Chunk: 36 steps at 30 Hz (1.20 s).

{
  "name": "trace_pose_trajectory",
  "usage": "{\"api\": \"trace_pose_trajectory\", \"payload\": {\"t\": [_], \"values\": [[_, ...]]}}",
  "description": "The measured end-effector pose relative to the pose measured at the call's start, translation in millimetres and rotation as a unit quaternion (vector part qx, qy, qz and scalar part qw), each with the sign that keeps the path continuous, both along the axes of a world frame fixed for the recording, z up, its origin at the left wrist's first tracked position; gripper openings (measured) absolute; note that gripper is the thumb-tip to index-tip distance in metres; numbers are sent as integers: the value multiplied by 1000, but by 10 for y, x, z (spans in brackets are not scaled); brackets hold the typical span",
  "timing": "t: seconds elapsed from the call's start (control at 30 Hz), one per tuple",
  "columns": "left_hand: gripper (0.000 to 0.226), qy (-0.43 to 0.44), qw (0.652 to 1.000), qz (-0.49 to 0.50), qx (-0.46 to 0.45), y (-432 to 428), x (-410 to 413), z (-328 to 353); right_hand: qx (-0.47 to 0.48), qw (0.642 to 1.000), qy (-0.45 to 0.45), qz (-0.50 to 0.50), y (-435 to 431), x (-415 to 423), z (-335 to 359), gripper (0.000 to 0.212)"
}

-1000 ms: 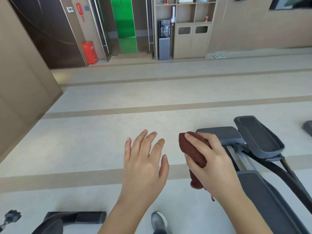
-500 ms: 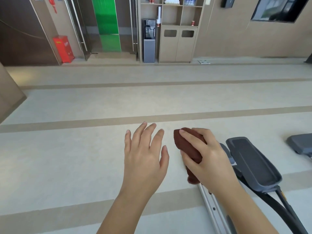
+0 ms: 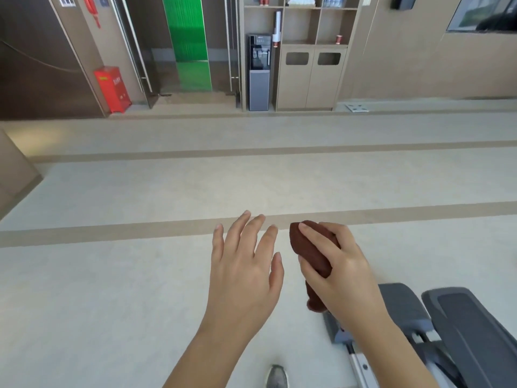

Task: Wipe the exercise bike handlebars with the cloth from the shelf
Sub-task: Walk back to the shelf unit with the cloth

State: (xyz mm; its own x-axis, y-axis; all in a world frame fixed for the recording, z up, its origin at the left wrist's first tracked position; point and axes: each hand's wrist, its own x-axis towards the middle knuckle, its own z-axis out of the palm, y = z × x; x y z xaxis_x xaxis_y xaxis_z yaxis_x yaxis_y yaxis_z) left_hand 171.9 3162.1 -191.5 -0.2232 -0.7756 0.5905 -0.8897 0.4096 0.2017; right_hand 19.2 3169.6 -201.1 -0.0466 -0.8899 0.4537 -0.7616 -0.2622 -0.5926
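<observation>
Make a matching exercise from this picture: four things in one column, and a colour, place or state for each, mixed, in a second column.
1 cloth
2 left hand
3 extinguisher box
4 water dispenser

a red
b gripped by the right hand
c beside the shelf unit
d open, holding nothing

Pairs: 1-b, 2-d, 3-a, 4-c

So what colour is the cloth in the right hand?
Dark reddish brown cloth, plain, seen in the head view.

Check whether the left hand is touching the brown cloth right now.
Apart. The head view shows a strip of floor between the left hand and the cloth, which only the right hand grips.
</observation>
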Motion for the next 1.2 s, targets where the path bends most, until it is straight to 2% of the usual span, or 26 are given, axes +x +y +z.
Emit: {"api": "trace_pose_trajectory", "payload": {"t": [0.37,0.67,0.93,1.07,1.2], "values": [[37,7,1000,11,26,-2562,-88,75,3,1000,2,10,-2664,-169,244,49],[38,23,998,17,48,-4775,599,-205,30,999,-7,30,-4872,484,55,49],[32,30,998,7,56,-6908,1295,-22,40,998,-16,41,-6969,1242,327,46],[29,41,997,3,71,-7817,1365,-29,57,997,-26,36,-7848,1340,314,47],[31,4,997,-29,65,-8838,1294,-104,65,997,-47,-4,-8786,1210,210,47]]}}
